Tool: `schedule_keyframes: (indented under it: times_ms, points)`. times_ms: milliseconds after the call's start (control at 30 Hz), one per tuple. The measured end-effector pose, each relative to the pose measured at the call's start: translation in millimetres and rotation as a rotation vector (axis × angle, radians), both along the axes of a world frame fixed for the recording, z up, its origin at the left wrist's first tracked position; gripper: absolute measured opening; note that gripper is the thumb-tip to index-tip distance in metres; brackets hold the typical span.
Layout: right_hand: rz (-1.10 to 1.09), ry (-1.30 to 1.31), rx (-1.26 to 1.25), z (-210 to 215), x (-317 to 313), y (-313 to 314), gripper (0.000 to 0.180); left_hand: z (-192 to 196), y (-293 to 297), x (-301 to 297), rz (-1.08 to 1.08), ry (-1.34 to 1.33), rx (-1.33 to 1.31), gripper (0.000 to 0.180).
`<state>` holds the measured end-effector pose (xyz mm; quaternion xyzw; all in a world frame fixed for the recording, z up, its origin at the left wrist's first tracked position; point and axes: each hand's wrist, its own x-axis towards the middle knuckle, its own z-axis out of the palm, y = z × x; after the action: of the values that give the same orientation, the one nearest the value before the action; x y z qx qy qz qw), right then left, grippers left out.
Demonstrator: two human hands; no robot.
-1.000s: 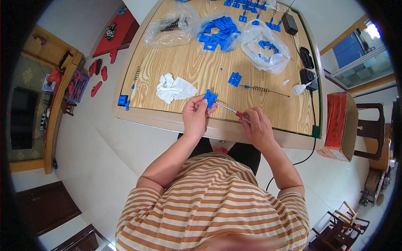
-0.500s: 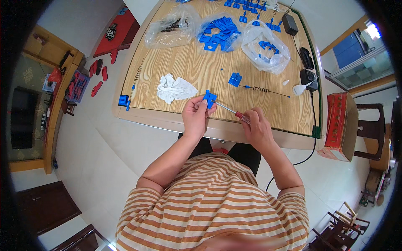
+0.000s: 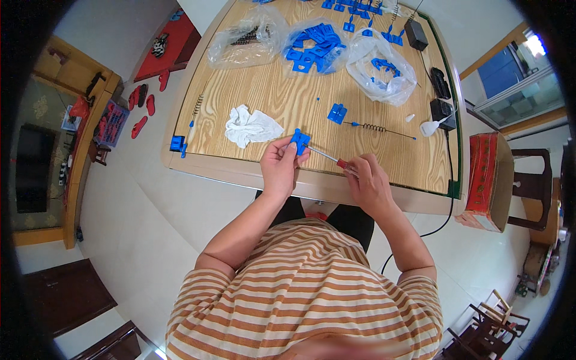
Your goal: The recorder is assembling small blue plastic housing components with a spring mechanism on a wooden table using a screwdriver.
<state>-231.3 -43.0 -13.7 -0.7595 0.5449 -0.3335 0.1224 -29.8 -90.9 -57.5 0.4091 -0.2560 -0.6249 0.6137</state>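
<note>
Near the table's front edge, my left hand (image 3: 281, 165) pinches a small blue plastic part (image 3: 301, 140) between thumb and fingers. A screwdriver (image 3: 342, 162) with a red-and-clear handle is gripped in my right hand (image 3: 370, 183). Its metal shaft points left, and the tip meets the blue part; the exact contact is too small to make out. Behind my hands lies another blue plastic piece (image 3: 336, 113), beside a thin rod with a black spring (image 3: 375, 128). A crumpled white cloth (image 3: 252, 126) rests left of the held part.
Clear bags hold black springs (image 3: 219, 54), blue plates (image 3: 315, 48) and small blue pieces (image 3: 384, 90). Assembled blue pieces with springs (image 3: 354, 9) stand at the back. Black adapters (image 3: 415, 36) and a cable line the right edge. An open carton (image 3: 495, 180) stands right of the table.
Almost nothing differs. Both hands keep their places, with the screwdriver tip still at the blue part; the right hand's grip on the handle looks very slightly turned.
</note>
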Motion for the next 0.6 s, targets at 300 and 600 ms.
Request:
schedule_keyframes:
  times_ms: [300, 600]
  points:
    - [0.036, 0.201, 0.026, 2.3, -2.7, -1.9, 0.027, 2.3, 0.8, 0.4, -0.001, 0.019, 0.006, 0.015]
    - [0.045, 0.064, -0.048, -1.8, -4.5, -3.4, 0.025, 4.3, 1.3, 0.5, -0.016, -0.008, 0.006, 0.018]
